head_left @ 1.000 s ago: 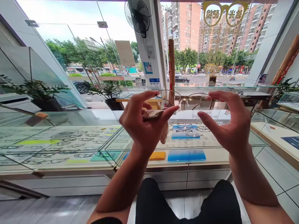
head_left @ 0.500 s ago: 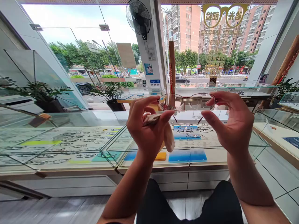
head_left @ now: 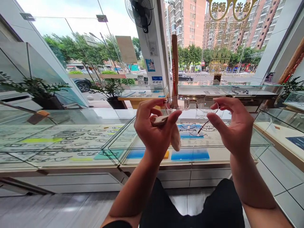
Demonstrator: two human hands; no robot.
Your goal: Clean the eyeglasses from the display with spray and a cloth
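Observation:
A pair of thin-rimmed eyeglasses (head_left: pixel 179 103) is raised before me above the glass counter, between both hands. My left hand (head_left: pixel 153 129) pinches the left end of the frame near the hinge. Tucked in that same hand is a pale beige cloth (head_left: pixel 176 139), hanging down below the thumb. With thumb and fingers, my right hand (head_left: pixel 235 125) grips the right end of the frame, close to the right lens. One temple arm slants down beneath that lens; the other is hard to make out.
Beneath my hands stands a glass display case (head_left: pixel 220 163) with several spectacle frames and blue boards (head_left: pixel 190 155). Another glass case (head_left: pixel 71 164) adjoins on the left. A wooden post (head_left: pixel 174 63), potted plants (head_left: pixel 114 95) and a wall fan (head_left: pixel 140 14) are beyond.
The view has dipped slightly. My left hand has shifted a little right and my right hand slightly left. The eyeglasses have turned a bit, still held at both ends.

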